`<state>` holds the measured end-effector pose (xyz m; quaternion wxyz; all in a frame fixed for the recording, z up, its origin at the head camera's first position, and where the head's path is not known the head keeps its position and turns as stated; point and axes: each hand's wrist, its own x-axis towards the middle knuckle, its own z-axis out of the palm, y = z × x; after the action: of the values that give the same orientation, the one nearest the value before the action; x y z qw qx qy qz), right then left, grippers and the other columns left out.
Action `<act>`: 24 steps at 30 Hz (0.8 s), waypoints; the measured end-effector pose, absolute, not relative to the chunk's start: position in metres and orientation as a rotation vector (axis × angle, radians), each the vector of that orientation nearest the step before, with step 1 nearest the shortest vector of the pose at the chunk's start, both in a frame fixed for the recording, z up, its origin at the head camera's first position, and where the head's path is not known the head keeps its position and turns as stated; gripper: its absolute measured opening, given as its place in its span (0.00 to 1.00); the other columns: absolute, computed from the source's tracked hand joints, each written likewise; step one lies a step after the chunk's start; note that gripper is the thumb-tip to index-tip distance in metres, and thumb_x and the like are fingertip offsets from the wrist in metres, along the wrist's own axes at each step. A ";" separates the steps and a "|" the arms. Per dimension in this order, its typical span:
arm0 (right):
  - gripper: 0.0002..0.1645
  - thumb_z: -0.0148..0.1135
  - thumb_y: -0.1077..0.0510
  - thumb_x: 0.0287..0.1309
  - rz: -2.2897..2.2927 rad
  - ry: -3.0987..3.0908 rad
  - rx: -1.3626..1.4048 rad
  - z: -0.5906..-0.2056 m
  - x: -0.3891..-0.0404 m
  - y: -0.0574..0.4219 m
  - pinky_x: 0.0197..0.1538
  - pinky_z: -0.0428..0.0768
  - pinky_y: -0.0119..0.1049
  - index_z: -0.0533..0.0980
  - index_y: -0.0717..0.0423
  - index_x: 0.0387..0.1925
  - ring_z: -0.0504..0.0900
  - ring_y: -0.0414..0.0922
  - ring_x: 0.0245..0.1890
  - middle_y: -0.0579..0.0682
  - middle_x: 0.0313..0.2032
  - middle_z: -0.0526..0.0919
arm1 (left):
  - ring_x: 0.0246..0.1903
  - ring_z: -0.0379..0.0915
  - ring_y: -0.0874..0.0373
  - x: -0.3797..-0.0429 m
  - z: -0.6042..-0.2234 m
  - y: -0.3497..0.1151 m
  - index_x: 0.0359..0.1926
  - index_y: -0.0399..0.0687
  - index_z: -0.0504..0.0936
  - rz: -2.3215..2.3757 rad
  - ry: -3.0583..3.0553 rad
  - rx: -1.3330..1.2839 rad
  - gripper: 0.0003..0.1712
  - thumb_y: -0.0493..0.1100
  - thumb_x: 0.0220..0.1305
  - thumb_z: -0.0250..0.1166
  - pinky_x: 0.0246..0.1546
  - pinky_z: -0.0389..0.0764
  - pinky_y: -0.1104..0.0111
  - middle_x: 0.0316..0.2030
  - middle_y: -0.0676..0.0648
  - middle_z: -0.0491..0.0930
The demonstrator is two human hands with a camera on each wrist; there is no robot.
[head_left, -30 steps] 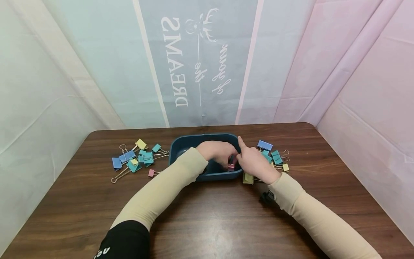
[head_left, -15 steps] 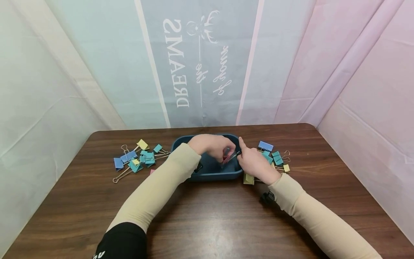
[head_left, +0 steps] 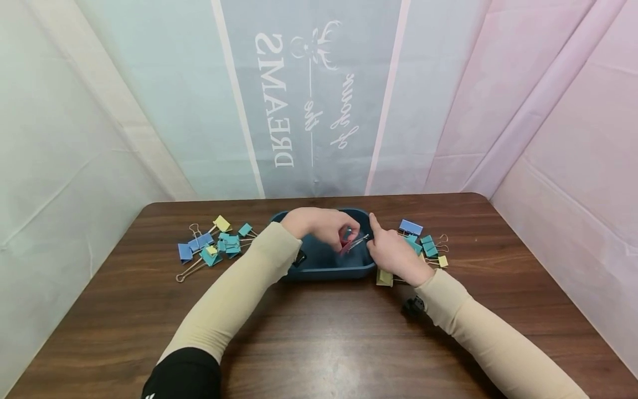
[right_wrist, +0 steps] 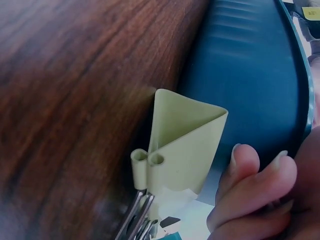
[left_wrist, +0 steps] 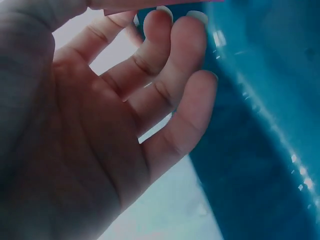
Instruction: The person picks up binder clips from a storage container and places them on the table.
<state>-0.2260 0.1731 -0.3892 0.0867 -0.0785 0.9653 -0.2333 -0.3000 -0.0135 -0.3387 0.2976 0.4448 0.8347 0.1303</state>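
My left hand (head_left: pixel 326 226) pinches a pink binder clip (head_left: pixel 346 247) over the blue plastic bin (head_left: pixel 331 273); the clip's wire handles point right. Only a pink edge of this clip (left_wrist: pixel 131 8) shows at the top of the left wrist view, where the other fingers (left_wrist: pixel 187 115) are loosely bent. At the bin's right end, my right hand (head_left: pixel 396 252) holds the rim, its index finger stretched along it. In the right wrist view, bent fingers (right_wrist: pixel 257 190) lie against the bin's outer wall, beside a large yellow binder clip (right_wrist: pixel 190 145).
Left of the bin lies a loose pile of blue, teal and yellow binder clips (head_left: pixel 228 244). Another group, with a blue clip (head_left: pixel 411 226) and teal clips (head_left: pixel 427 245), sits right of the bin. Brown wooden table (head_left: pixel 319 338) lies in front; a printed curtain (head_left: pixel 319 111) hangs behind.
My left hand has risen from inside the bin and drawn left with the pink clip, whose wire handles now show. My right hand stays at the rim.
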 end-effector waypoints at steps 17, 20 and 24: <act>0.41 0.44 0.57 0.73 -0.723 2.878 -0.287 -0.392 -0.228 0.174 0.15 0.63 0.35 0.40 0.61 0.78 0.62 0.43 0.07 0.49 0.11 0.69 | 0.25 0.69 0.56 -0.300 -0.359 0.003 0.38 0.48 0.73 0.429 2.012 1.082 0.12 0.32 0.59 0.66 0.27 0.74 0.68 0.32 0.49 0.78; 0.41 0.44 0.57 0.74 -0.718 2.877 -0.281 -0.392 -0.229 0.174 0.15 0.64 0.35 0.39 0.60 0.78 0.63 0.44 0.07 0.50 0.11 0.69 | 0.24 0.70 0.57 -0.300 -0.360 0.001 0.38 0.48 0.72 0.472 1.993 1.052 0.11 0.31 0.59 0.64 0.24 0.73 0.69 0.31 0.48 0.79; 0.41 0.45 0.56 0.74 -0.718 2.872 -0.268 -0.393 -0.229 0.175 0.15 0.64 0.35 0.39 0.60 0.78 0.63 0.44 0.07 0.50 0.12 0.70 | 0.27 0.71 0.56 -0.301 -0.361 0.000 0.38 0.48 0.72 0.490 1.999 1.031 0.11 0.31 0.59 0.63 0.25 0.73 0.68 0.31 0.48 0.80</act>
<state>-0.2289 0.1752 -0.3935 0.0844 -0.0898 0.9628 -0.2406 -0.3007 0.0004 -0.3608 0.4077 0.4090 0.7929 0.1945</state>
